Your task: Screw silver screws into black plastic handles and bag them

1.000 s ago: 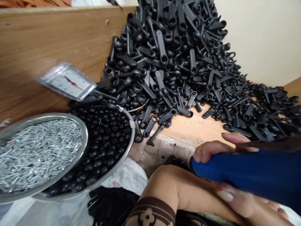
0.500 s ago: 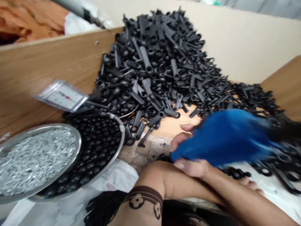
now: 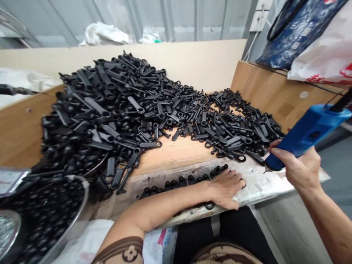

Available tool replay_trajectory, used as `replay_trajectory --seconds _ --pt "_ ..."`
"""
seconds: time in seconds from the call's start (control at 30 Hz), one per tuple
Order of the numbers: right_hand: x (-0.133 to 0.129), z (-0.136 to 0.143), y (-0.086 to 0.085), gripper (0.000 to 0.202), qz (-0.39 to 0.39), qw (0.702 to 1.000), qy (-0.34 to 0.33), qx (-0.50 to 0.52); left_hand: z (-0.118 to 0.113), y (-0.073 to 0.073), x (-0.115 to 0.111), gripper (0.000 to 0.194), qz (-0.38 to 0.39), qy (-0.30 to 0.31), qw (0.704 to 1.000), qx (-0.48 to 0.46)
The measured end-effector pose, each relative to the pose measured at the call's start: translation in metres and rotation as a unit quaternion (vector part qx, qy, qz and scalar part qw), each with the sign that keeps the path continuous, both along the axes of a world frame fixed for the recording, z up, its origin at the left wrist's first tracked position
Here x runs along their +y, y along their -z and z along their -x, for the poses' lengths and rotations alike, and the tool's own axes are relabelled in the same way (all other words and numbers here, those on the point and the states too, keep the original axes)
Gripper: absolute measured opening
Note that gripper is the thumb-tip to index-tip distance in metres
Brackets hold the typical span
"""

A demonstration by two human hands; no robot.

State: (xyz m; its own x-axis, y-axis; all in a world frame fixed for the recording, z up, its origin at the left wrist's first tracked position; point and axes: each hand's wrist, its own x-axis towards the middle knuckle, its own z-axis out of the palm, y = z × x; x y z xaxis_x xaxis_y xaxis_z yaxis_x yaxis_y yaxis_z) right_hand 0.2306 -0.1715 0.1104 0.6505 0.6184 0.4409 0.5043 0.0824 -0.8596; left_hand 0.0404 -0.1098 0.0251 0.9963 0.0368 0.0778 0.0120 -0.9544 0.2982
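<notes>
My right hand (image 3: 299,165) is wrapped around a blue electric screwdriver (image 3: 299,134), its tip pointing down to the left. My left hand (image 3: 227,189) lies low over the near edge of the work surface, fingers stretched out to the right, palm down. Beside and partly beneath it runs a row of black crank handles (image 3: 183,180), rounded ends upward. My left forearm hides the lower part of this row. One round black end (image 3: 209,205) shows below the wrist. What lies under the palm is hidden.
A big heap of black handles (image 3: 110,99) rises at the back left, with a smaller heap (image 3: 236,128) at right. Black knobs fill a metal bowl (image 3: 86,194); a dish of silver screws (image 3: 8,231) sits beside it. Wooden boards (image 3: 264,88) and hanging bags (image 3: 291,36) border the right.
The view has swung to the right. My right hand has moved with the screwdriver from in front of my left forearm to the right side. The row of handles has come into clear view.
</notes>
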Motion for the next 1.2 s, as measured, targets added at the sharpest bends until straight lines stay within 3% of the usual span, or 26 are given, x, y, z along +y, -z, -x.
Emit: replay_trajectory --seconds 0.1,0.17,0.27,0.33,0.37,0.43,0.5,0.53,0.6,0.63,0.67,0.73,0.8,0.87,1.0,1.1,1.2 --pt "-0.02 -0.019 0.012 0.038 0.048 0.999 0.02 -0.014 -0.003 -0.008 0.004 0.049 0.004 0.013 1.0 -0.016" --pt "-0.033 -0.024 0.017 0.057 0.038 0.997 0.053 -0.051 -0.003 -0.015 0.006 0.037 0.009 0.028 0.999 -0.029" --pt "-0.052 -0.021 0.028 0.095 -0.125 0.967 0.113 -0.194 0.0 -0.036 0.01 0.025 0.032 0.035 0.997 -0.067" --pt "-0.065 -0.006 0.041 0.087 -0.235 0.924 0.14 -0.267 0.003 -0.055 0.015 0.023 0.055 0.012 0.992 -0.109" --pt "-0.07 0.005 0.049 0.074 -0.241 0.918 0.136 -0.282 0.007 -0.066 0.018 0.023 0.066 -0.015 0.988 -0.136" --pt "-0.076 0.029 0.065 0.049 -0.143 0.941 0.07 -0.299 0.019 -0.089 0.028 0.026 0.083 -0.096 0.972 -0.196" --pt "-0.074 0.05 0.082 0.037 -0.017 0.938 -0.064 -0.34 0.041 -0.109 0.037 0.032 0.084 -0.193 0.946 -0.245" --pt "-0.071 0.058 0.089 0.037 0.037 0.926 -0.111 -0.358 0.057 -0.117 0.04 0.034 0.08 -0.236 0.933 -0.258" --pt "-0.061 0.067 0.102 0.049 0.116 0.905 -0.143 -0.384 0.098 -0.125 0.039 0.036 0.064 -0.314 0.91 -0.262" --pt "-0.056 0.069 0.107 0.057 0.146 0.897 -0.141 -0.393 0.121 -0.125 0.034 0.036 0.052 -0.356 0.902 -0.237" --pt "-0.052 0.072 0.111 0.064 0.17 0.889 -0.137 -0.402 0.144 -0.121 0.026 0.038 0.007 -0.439 0.883 -0.169" --pt "-0.043 0.077 0.115 0.074 0.203 0.875 -0.127 -0.421 0.187 -0.104 0.005 0.049 -0.044 -0.567 0.822 0.017" --pt "-0.036 0.085 0.114 0.079 0.222 0.865 -0.12 -0.433 0.219 -0.079 -0.019 0.063 -0.036 -0.612 0.786 0.076" --pt "-0.029 0.093 0.11 0.081 0.233 0.86 -0.114 -0.438 0.237 -0.053 -0.039 0.072 -0.014 -0.636 0.76 0.129" --pt "-0.014 0.107 0.099 0.082 0.233 0.859 -0.095 -0.446 0.237 -0.02 -0.046 0.082 -0.025 -0.633 0.769 0.087" --pt "-0.002 0.11 0.093 0.079 0.221 0.857 -0.106 -0.453 0.227 -0.014 -0.029 0.083 -0.051 -0.596 0.8 0.044" --pt "0.009 0.107 0.09 0.071 0.193 0.839 -0.166 -0.482 0.221 -0.009 -0.012 0.074 -0.046 -0.543 0.838 0.031"
